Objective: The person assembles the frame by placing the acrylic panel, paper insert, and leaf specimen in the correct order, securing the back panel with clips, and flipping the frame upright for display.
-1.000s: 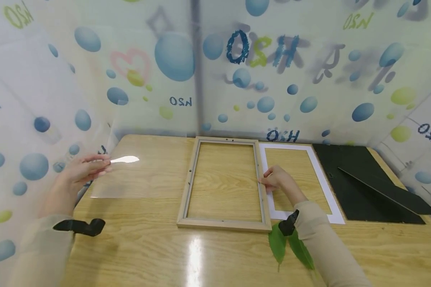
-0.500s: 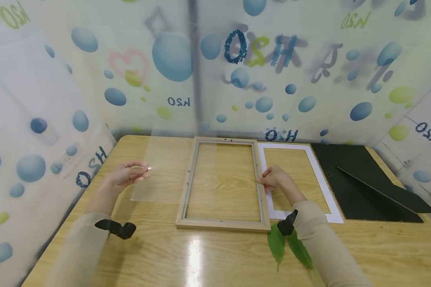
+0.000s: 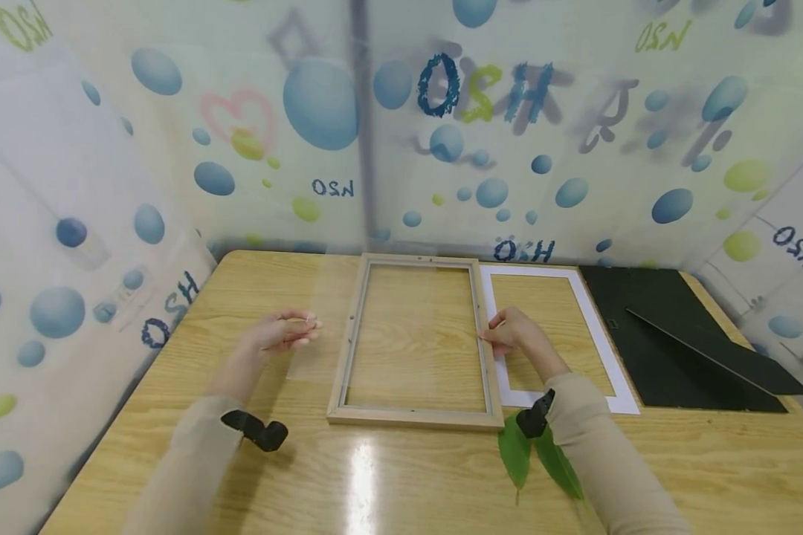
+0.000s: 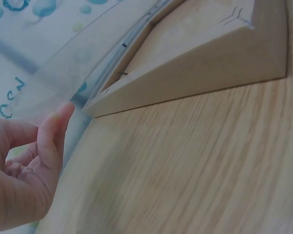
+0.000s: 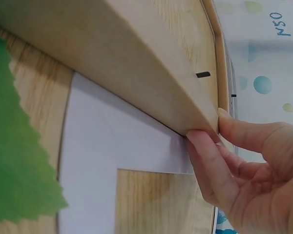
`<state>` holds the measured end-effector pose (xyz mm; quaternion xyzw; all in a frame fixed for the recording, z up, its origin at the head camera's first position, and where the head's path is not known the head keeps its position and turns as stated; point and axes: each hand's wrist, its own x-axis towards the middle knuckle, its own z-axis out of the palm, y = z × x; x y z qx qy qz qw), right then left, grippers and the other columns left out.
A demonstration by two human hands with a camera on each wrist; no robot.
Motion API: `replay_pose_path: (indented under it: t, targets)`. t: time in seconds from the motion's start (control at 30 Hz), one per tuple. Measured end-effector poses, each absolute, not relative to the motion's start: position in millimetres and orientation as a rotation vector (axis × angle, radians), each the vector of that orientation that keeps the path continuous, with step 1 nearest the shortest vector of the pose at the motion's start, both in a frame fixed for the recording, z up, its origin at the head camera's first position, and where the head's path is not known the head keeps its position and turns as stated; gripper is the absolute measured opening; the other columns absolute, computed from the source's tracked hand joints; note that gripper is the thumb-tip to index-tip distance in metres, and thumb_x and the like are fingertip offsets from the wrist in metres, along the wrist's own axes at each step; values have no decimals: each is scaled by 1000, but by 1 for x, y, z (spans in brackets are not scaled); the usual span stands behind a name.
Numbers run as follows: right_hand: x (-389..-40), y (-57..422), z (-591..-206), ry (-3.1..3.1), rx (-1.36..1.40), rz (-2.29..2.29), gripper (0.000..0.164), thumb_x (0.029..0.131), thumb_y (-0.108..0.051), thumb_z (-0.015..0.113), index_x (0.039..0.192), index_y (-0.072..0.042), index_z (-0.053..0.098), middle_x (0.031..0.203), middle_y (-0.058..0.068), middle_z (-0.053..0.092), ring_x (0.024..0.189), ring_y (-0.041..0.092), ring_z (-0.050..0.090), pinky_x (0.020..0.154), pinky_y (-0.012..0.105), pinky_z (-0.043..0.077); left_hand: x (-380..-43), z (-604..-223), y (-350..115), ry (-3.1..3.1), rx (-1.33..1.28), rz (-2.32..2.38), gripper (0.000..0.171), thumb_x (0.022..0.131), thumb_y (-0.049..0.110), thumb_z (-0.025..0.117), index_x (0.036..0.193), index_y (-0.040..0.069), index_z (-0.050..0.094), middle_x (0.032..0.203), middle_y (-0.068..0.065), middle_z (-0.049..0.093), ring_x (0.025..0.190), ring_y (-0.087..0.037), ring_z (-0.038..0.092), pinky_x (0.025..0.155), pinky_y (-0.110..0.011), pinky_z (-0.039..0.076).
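Observation:
My left hand [image 3: 281, 332] pinches the left edge of a clear plastic sheet [image 3: 331, 297]. In the head view the sheet overlaps the left side and inside of a wooden picture frame [image 3: 415, 417], which lies flat on the table. Seen from the left wrist, the sheet [image 4: 73, 53] slants above the frame's rim. On the frame's right side, my right hand [image 3: 517, 334] grips the wooden bar between thumb and fingers, as the right wrist view shows with the hand [image 5: 249, 165] at the bar. Small dark tabs [image 5: 203, 74] stick out along the frame's inner edge.
A white mat board [image 3: 595, 327] lies right of the frame, partly under my right hand. Beyond it is a black backing board [image 3: 656, 357] with its stand leg [image 3: 716, 349] raised. Two green leaves [image 3: 517, 457] lie near my right wrist. A patterned curtain [image 3: 321, 215] hangs behind the table.
My left hand has moved right with the clear sheet, from left of the frame to over its opening. My right hand has stayed on the frame's right side.

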<state>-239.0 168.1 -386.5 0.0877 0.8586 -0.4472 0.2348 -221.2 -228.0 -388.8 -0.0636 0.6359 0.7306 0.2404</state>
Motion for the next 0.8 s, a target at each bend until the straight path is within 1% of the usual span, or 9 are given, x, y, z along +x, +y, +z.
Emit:
replay_pose_path:
  t: [0.23,0.37,0.47,0.6,0.63,0.7,0.8]
  targets:
    - [-237,169,-386,2360,221,-1231,28,86,-7,60,102,9,44,71,4,49,49,6,56,54,23,56,-222,-395,-206,1725,-131,1993,13,92,-4,46,102,3,43,78,5,67,69,-5,66,61,-12,53]
    - [-242,170,-392,2367,249,-1207,32,85,-10,63,104,9,45,77,7,52,54,9,59,56,27,57,-222,-396,-196,1744,-141,1977,14,91,-4,48,102,3,44,76,5,67,67,-5,66,60,-13,53]
    - [-260,180,-418,2351,241,-1214,39,82,-16,68,106,7,46,84,12,54,60,14,62,59,31,58,-221,-396,-191,1753,-142,1971,14,90,-4,49,102,3,44,75,5,67,66,-5,66,59,-12,53]
    - [-299,206,-479,2296,168,-1314,47,72,-26,78,95,3,49,81,12,55,60,19,65,53,31,57,-219,-395,-184,1769,-133,1956,14,90,-3,51,102,2,45,75,5,68,65,-5,66,58,-12,53]
    - [-306,210,-489,2289,166,-1321,49,70,-28,79,95,2,50,81,12,55,61,20,65,53,32,57,-219,-395,-182,1773,-138,1952,14,90,-3,51,102,2,45,75,5,68,65,-5,65,58,-12,53]
    - [-314,214,-503,2301,180,-1323,49,71,-28,79,97,2,50,83,13,56,63,21,66,55,34,57,-218,-396,-179,1766,-149,1951,14,90,-3,51,101,2,46,75,4,68,65,-5,65,58,-12,53]
    - [-312,211,-501,2331,222,-1283,50,75,-25,76,106,3,49,91,16,56,69,22,66,61,38,58,-217,-396,-175,1747,-157,1952,14,90,-4,50,102,1,45,74,4,67,64,-6,65,58,-12,53]
